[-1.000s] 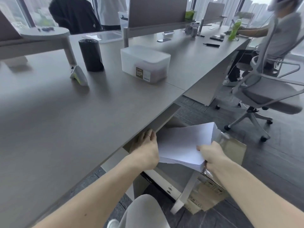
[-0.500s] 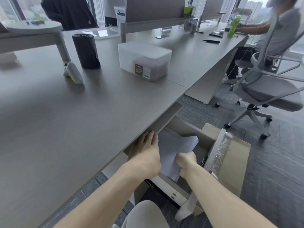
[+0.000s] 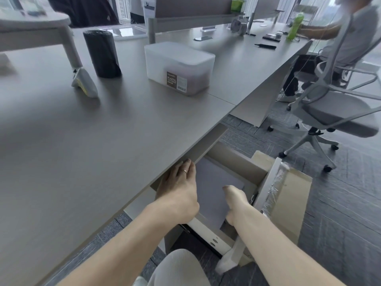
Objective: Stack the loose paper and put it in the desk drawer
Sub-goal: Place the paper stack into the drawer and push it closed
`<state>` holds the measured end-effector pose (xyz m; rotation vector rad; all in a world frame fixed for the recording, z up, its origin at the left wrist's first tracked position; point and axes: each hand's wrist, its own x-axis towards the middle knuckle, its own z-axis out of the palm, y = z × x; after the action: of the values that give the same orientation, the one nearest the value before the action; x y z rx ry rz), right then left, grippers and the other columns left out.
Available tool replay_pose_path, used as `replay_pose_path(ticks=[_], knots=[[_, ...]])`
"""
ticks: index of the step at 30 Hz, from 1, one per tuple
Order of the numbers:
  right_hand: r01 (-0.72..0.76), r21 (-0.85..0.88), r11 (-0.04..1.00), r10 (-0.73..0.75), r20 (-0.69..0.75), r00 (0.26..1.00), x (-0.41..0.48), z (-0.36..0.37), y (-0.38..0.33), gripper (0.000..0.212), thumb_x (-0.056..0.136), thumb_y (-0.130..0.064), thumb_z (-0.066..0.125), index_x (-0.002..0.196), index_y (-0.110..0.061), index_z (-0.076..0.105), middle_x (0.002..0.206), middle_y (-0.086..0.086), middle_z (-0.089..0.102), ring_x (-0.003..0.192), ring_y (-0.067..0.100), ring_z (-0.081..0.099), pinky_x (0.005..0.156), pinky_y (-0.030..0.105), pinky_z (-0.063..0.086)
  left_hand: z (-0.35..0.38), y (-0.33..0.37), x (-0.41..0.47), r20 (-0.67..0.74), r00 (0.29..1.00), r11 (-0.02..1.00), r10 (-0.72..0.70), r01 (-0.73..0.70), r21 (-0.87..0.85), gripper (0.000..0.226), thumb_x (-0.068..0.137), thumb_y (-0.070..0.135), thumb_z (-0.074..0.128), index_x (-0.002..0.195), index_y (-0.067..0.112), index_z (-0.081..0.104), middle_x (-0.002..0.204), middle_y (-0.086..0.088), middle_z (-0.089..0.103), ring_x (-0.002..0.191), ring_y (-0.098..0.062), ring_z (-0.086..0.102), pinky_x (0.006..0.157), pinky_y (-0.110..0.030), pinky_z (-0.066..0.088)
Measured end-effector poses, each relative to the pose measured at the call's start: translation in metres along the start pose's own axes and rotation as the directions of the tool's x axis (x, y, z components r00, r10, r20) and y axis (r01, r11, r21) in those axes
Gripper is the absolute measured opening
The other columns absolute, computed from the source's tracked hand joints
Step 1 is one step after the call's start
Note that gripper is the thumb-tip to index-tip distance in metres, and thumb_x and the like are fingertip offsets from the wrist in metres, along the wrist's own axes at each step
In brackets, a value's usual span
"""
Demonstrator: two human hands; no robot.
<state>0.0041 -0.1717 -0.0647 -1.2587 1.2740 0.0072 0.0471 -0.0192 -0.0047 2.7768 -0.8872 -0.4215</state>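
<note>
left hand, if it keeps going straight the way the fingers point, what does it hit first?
The left hand points into the open drawer, under the desk edge. The way looks free up to the drawer's back wall, probably first; depth under the desk is unclear.

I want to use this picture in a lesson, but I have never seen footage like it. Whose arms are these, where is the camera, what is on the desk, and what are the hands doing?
There is no machine here. A person wears a wide-angle camera on the head, looking forward and down, so the two bare arms are the wearer's own.

The left hand reaches under the desk edge into the open drawer. The right hand rests on the stack of paper, which lies flat inside the drawer. Whether its fingers grip the sheets, I cannot tell.

On the desk stand a black roll, a translucent plastic box with a label, and a small white and yellow device.

Further back, another person sits at the desk, and an office chair stands on the right.
</note>
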Motion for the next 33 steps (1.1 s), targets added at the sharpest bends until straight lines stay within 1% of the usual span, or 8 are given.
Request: replay_pose_path(ticks=[3,7,11,13,17,23,28,33], knots=[[-0.023,-0.016,1.0,0.024,0.046,0.999,-0.009,-0.001,-0.001,0.054,0.106,-0.019,0.04,0.153,0.005,0.029,0.16,0.011,0.036,0.15,0.03,0.032,0.122,0.036,0.023,-0.001,0.001,0.0,0.01,1.0,1.0,0.002,-0.002,-0.005,0.087,0.099,0.023,0.048,0.166,0.014,-0.005,0.175,0.003,-0.01,0.161,-0.016,-0.008,0.126,-0.036,0.001],[0.049,0.006,0.999,-0.05,0.044,0.998,-0.02,-0.002,-0.005,0.069,0.101,-0.03,0.053,0.159,-0.002,0.025,0.161,0.012,0.036,0.146,0.033,0.038,0.114,0.041,0.032,-0.004,0.002,-0.001,0.02,1.0,1.0,0.0,0.0,-0.005,0.085,0.099,0.022,0.047,0.166,0.014,-0.005,0.175,0.003,-0.009,0.161,-0.017,-0.007,0.126,-0.036,0.002],[0.424,-0.133,0.896,-0.432,-0.032,0.901,-0.031,-0.029,-0.003,0.085,0.1,-0.034,0.058,0.165,-0.01,0.009,0.171,0.004,0.017,0.158,0.022,0.019,0.124,0.036,0.018,-0.005,0.004,-0.002,0.016,1.0,1.0,-0.006,0.006,0.004,0.084,0.099,0.021,0.046,0.166,0.013,-0.004,0.175,0.002,-0.007,0.161,-0.016,-0.005,0.126,-0.035,0.003],[0.463,-0.229,0.856,-0.503,-0.163,0.849,-0.026,-0.054,-0.001,0.08,0.101,-0.031,0.057,0.164,-0.007,0.014,0.171,0.004,0.017,0.158,0.021,0.018,0.124,0.034,0.016,-0.006,0.005,-0.003,0.015,1.0,1.0,-0.009,0.009,0.006,0.084,0.1,0.022,0.046,0.166,0.013,-0.004,0.175,0.002,-0.007,0.161,-0.017,-0.006,0.126,-0.035,0.002],[0.319,-0.119,0.94,-0.336,-0.174,0.926,-0.011,-0.072,0.006,0.06,0.105,-0.026,0.044,0.158,-0.005,0.026,0.153,0.014,0.045,0.138,0.032,0.045,0.113,0.041,0.036,-0.005,0.007,-0.005,0.025,0.999,1.0,-0.022,0.022,0.006,0.083,0.1,0.024,0.045,0.166,0.012,-0.003,0.176,0.0,-0.007,0.161,-0.018,-0.005,0.126,-0.036,0.002],[0.291,-0.064,0.955,-0.296,-0.083,0.952,-0.01,-0.041,0.0,0.069,0.105,-0.024,0.038,0.165,-0.021,0.004,0.168,0.009,0.028,0.15,0.035,0.035,0.12,0.053,0.032,-0.007,0.011,-0.004,0.04,0.999,0.999,-0.037,0.037,0.003,0.083,0.1,0.027,0.044,0.166,0.012,-0.004,0.175,0.0,-0.009,0.161,-0.019,-0.006,0.127,-0.037,0.002],[0.305,-0.021,0.952,-0.304,0.046,0.952,0.011,-0.011,-0.012,0.068,0.101,-0.037,0.034,0.163,-0.038,0.007,0.167,0.0,0.03,0.143,0.038,0.046,0.108,0.06,0.046,-0.004,0.01,-0.004,0.003,0.999,0.999,-0.036,0.036,-0.011,0.081,0.102,0.031,0.043,0.166,0.013,-0.003,0.176,0.001,-0.007,0.161,-0.019,-0.005,0.127,-0.038,0.003],[0.222,0.103,0.97,-0.238,0.188,0.953,-0.022,0.026,-0.04,0.06,0.11,-0.019,0.03,0.165,-0.036,0.011,0.169,-0.003,0.026,0.145,0.033,0.043,0.092,0.058,0.057,-0.002,0.008,-0.002,-0.005,1.0,0.999,-0.026,0.025,-0.036,0.081,0.101,0.03,0.044,0.166,0.015,-0.003,0.175,0.002,-0.007,0.161,-0.018,-0.006,0.128,-0.038,0.001]])
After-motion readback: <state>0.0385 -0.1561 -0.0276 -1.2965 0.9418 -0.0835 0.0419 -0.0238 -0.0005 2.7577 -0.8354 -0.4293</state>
